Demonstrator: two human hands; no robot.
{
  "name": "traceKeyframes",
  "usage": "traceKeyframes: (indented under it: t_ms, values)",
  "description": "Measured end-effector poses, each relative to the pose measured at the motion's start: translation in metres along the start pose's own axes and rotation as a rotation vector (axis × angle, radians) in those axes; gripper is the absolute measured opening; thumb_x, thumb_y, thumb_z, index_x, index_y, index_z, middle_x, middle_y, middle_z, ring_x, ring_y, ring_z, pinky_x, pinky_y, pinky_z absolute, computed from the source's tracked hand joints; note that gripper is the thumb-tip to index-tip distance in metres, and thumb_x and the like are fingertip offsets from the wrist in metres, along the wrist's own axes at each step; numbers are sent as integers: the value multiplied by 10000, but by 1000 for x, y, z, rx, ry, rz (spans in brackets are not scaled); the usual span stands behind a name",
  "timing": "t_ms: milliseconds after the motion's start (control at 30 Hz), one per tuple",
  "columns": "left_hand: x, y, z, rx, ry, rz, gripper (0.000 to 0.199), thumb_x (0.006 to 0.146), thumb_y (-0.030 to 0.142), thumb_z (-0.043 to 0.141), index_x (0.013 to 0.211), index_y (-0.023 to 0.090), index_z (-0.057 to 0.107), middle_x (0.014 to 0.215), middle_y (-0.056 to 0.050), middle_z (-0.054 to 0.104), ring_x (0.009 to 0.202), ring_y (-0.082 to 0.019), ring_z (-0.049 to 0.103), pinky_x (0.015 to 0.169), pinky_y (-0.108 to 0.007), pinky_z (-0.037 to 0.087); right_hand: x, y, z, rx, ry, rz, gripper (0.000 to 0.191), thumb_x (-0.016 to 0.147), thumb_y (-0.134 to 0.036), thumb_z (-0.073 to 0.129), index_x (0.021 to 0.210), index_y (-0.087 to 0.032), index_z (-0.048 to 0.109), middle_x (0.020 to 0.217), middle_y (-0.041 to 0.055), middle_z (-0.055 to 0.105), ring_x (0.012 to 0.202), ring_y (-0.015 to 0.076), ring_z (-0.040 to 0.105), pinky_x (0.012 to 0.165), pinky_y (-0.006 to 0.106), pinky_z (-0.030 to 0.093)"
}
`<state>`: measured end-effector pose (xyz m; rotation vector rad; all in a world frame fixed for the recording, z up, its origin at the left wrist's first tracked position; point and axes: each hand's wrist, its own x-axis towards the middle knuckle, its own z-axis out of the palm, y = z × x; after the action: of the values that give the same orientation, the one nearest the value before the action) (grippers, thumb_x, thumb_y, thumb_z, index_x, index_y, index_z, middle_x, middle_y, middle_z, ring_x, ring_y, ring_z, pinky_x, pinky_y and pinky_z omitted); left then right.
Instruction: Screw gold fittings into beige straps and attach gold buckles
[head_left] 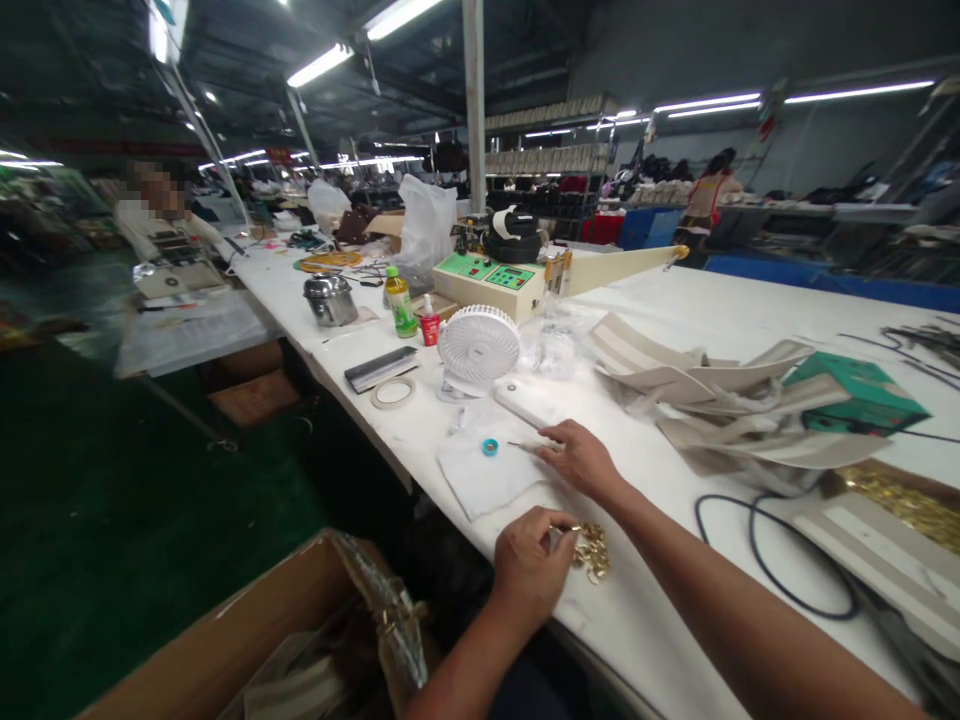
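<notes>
So my left grip (534, 560) has fingertips bunched at the gold metal pieces (592, 553) near the desk (637, 640) edge, can't tell if it's pinching one. The teal ring (490, 447) sits on white sheeting (480, 485). Just right of that, my right grip (576, 455) is pinching a thin pointed tool (534, 446), tip toward the ring.

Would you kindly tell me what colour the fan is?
The fan is white, seen best in the head view.
</notes>
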<state>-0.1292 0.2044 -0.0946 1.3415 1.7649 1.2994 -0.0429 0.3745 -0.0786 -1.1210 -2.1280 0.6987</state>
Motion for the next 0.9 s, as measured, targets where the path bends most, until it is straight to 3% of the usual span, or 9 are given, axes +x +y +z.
traceKeyframes:
  t_ms: [100,233,333,433,633,767,900]
  values:
    - [7,1,-7,-216,-8,-86,130,771,251,738,860,205,821,642,10,644,574,-126,482,573,-252,363,-27,-2,-36,13,99,40,258,887,-340,702,1109,-246,794,1104,69,743,998,236,698,893,356,541]
    - [4,20,-8,-431,-88,-141,272,791,400,770,932,168,762,767,-17,703,634,-117,544,595,-227,411,-107,-23,-80,225,155,227,269,901,-446,700,1033,-234,800,986,54,777,852,214,710,789,334,564]
    - [-18,48,6,-669,-229,-264,345,754,414,847,953,163,717,718,20,655,540,-60,444,506,-184,310,-175,-44,-88,467,182,370,348,874,-502,749,1060,-212,798,948,58,777,810,215,686,752,339,553]
    - [-50,76,30,-851,-356,-354,401,711,427,895,939,168,690,680,45,609,495,-37,378,455,-171,241,-224,-56,-90,658,277,422,385,870,-517,772,1091,-203,795,1000,67,772,849,222,670,748,336,540]
    - [-104,108,68,-953,-537,-462,492,648,437,952,971,182,682,654,58,576,507,-45,441,437,-155,268,-287,-63,-123,714,491,412,436,856,-530,800,1152,-210,800,1018,74,743,927,243,671,830,357,536]
    - [-131,118,79,-964,-592,-421,484,667,452,954,981,185,701,672,52,586,502,-40,448,427,-151,280,-317,-72,-147,675,495,351,360,865,-518,789,1041,-205,816,1014,73,735,967,255,671,846,348,522]
    - [-154,125,83,-926,-591,-378,473,670,469,961,954,172,726,696,31,620,504,-40,455,430,-158,317,-339,-74,-159,691,474,334,329,877,-493,775,994,-186,777,955,69,746,903,245,663,835,353,511]
